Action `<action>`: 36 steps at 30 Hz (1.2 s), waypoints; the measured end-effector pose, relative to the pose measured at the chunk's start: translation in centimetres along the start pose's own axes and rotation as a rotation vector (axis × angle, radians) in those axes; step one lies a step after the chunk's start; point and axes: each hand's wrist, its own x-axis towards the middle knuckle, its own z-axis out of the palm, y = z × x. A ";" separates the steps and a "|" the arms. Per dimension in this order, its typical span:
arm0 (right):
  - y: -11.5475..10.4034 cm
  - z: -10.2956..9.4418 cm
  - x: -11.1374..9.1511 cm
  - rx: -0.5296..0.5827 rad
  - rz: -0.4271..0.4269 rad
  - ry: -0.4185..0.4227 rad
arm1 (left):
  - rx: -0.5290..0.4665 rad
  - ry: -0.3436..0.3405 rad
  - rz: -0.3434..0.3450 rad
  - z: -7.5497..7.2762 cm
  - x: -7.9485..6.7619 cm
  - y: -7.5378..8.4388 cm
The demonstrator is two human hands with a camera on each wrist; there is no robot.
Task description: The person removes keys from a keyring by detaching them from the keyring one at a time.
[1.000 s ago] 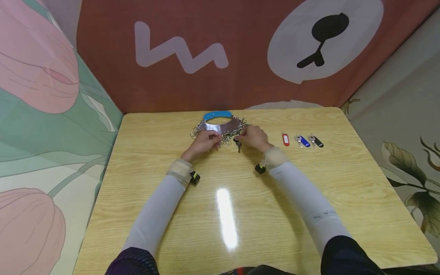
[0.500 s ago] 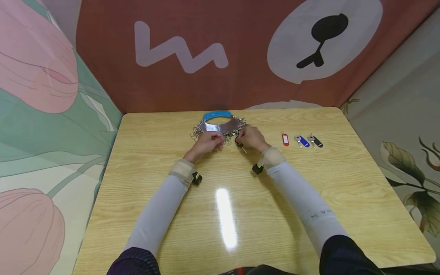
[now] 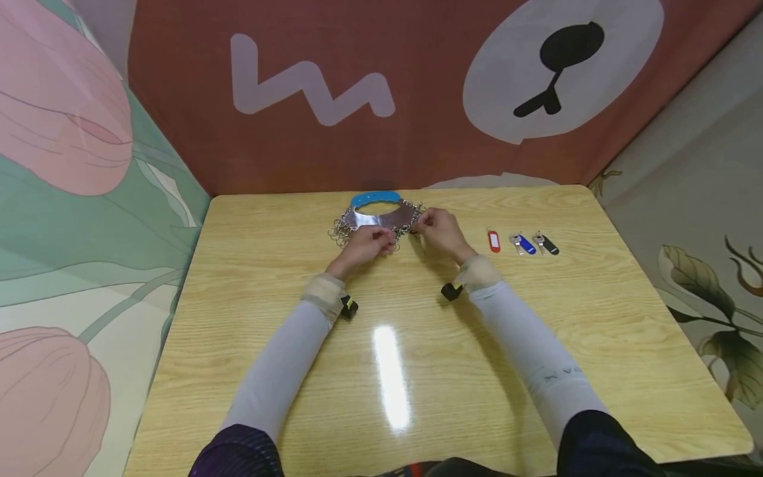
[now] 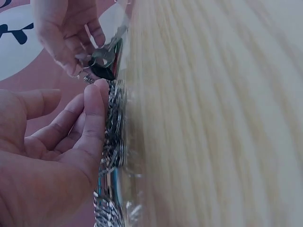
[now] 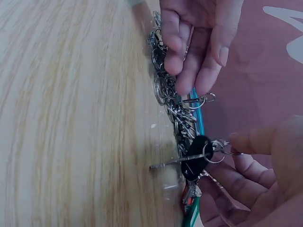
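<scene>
While the right hand (image 3: 442,233) pinches a metal ring (image 5: 215,162) carrying a key (image 5: 163,165) and a black tag (image 5: 196,165), near the right end of a curved metal plate (image 3: 387,220) fringed with key rings (image 5: 160,90), the left hand (image 3: 365,246) is just beside them; whether it grips something, I cannot tell.

This looks like a small booth-like corner: a wood-grain surface (image 3: 238,265) hemmed in by a brown cartoon-print backdrop (image 3: 417,132), a flower-print left wall (image 3: 65,218) and a leaf-print right wall (image 3: 679,218).
</scene>
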 end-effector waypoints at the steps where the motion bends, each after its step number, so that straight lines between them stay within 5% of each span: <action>1: 0.0 -0.1 0.0 0.009 0.002 0.000 | -0.009 0.000 0.000 0.2 0.0 0.1; 15: 0.1 0.0 0.3 0.102 0.035 -0.034 | -0.055 0.025 -0.007 2.5 0.9 1.2; 28: -0.2 -0.9 -0.7 0.070 0.071 -0.054 | -0.274 0.046 -0.106 4.4 1.9 1.5; 36: -0.3 -1.4 -1.5 0.012 0.000 -0.066 | -0.412 0.079 -0.175 5.0 2.5 1.3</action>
